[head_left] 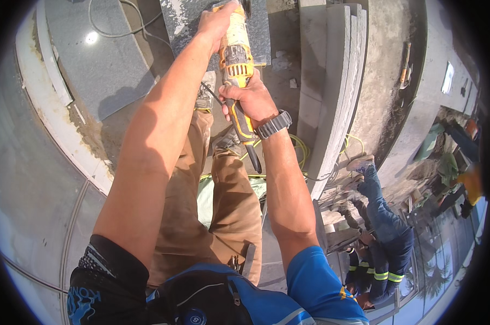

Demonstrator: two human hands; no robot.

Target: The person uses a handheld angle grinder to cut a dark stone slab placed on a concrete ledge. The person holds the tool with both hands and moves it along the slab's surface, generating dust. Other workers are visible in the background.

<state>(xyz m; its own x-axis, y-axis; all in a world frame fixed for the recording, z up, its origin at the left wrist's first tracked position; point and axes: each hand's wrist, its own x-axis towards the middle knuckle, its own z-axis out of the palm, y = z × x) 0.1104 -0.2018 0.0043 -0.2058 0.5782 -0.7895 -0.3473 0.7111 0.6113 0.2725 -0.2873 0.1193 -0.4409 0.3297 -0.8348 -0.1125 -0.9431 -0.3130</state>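
Note:
A yellow and black angle grinder (237,67) stretches away from me at the top middle. My left hand (215,24) is closed on its front end. My right hand (253,98), with a dark watch on the wrist, wraps round the rear body near the black cord end. Under the grinder's head lies a grey stone slab (260,38) with pale streaks of dust. Only a dark sliver of the disc shows beside the head, at the top edge. Whether it touches the slab, I cannot tell.
Another grey slab (101,59) lies at the left, with a grey cable (123,33) over it. Long stone pieces (337,81) stand stacked at the right. A yellow-green hose (302,149) coils by my right forearm. A hammer-like tool (405,67) and a crouching person (386,233) are farther right.

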